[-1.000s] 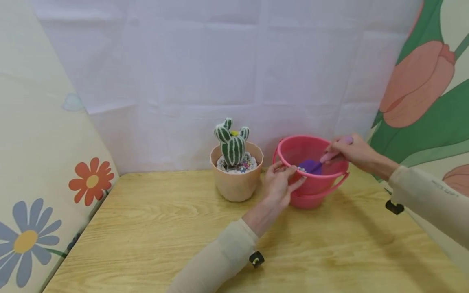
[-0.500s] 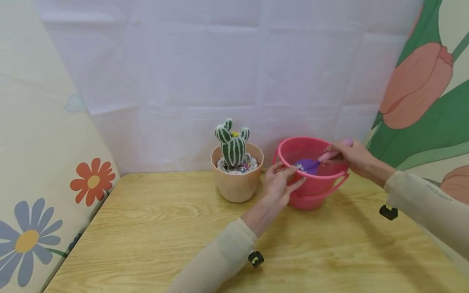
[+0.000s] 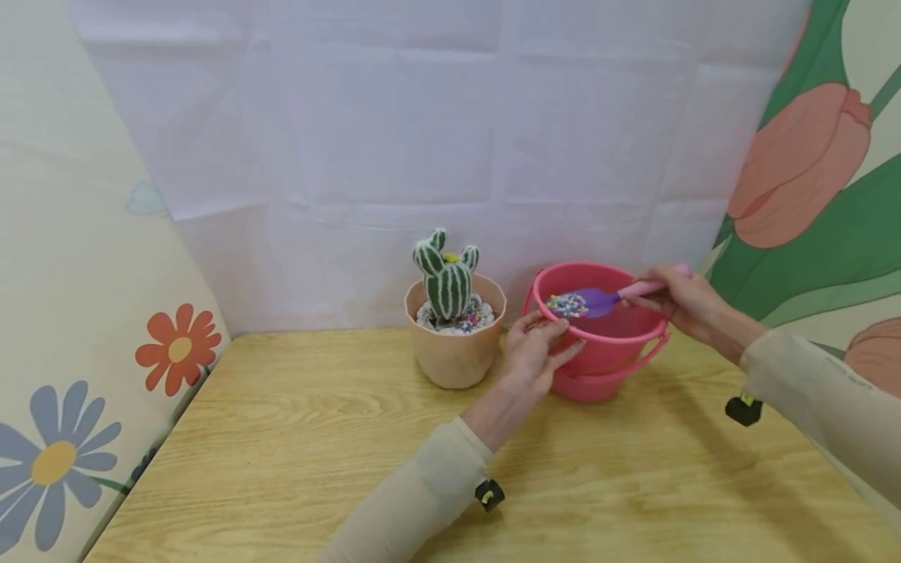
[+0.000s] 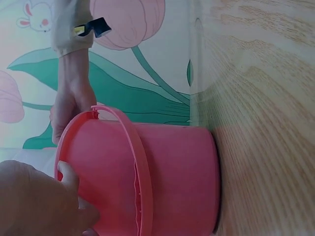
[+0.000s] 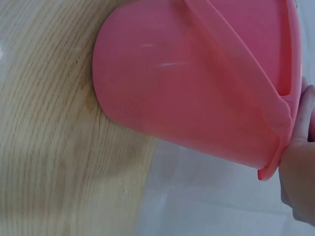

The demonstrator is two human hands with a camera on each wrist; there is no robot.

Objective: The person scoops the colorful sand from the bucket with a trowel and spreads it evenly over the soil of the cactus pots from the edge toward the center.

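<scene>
A pink bucket stands upright on the wooden table, its handle hanging down at the front. My left hand grips the near-left rim, thumb and fingers to either side of the wall. In my right hand is a small trowel with a pink handle and a purple blade. Multicoloured beads lie heaped on the blade, which is level with the bucket's mouth. In the right wrist view the bucket wall hides the trowel's blade.
Left of the bucket stands a peach flowerpot with a green knitted cactus and white and coloured bits around its base. A white cloth hangs behind the wooden table. Flower-printed panels flank it.
The trowel has risen from inside the bucket toward the rim, bringing a heap of beads into sight. My left hand keeps its place on the rim.
</scene>
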